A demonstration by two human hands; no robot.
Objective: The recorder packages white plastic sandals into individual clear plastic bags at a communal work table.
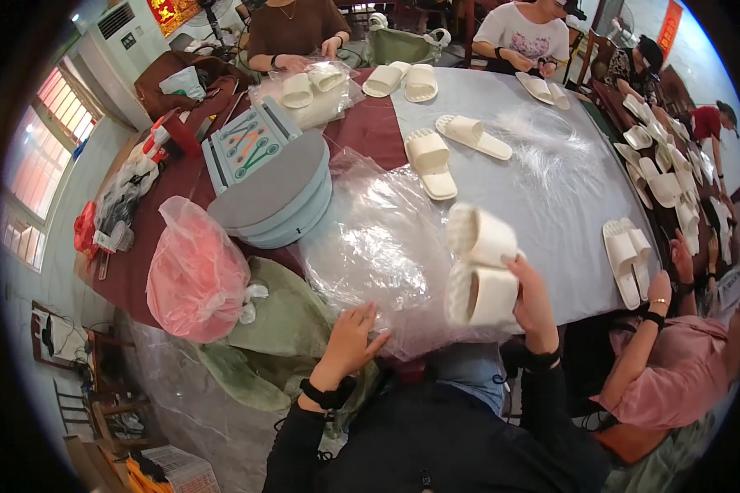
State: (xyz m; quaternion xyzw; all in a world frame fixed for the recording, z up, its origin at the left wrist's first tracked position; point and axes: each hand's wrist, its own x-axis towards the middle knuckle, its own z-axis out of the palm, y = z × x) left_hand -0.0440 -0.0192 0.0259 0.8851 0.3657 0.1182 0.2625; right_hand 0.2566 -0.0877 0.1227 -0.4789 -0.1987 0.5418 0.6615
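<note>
In my right hand (pixel 536 306) I grip a pair of cream slippers (pixel 481 267), held side by side above the near edge of the table, fingers closed on their straps' side. My left hand (pixel 352 341) lies with fingers spread on a stack of clear plastic bags (pixel 374 255), close to the table's edge. Just beyond the bags rests another cream pair, one slipper (pixel 430 164) pointing toward me and its mate (pixel 474 136) lying at an angle. Thin clear film (pixel 543 148) is spread to the right of that pair.
At left stand a grey-blue rounded case (pixel 275 185) and a pink plastic bag (pixel 196 271) beside green cloth (pixel 271 316). Slipper pairs (pixel 626 259) lie at the right edge, near a co-worker's pink sleeve (pixel 674 374). Other people sit across the table, with slippers (pixel 401 81) before them.
</note>
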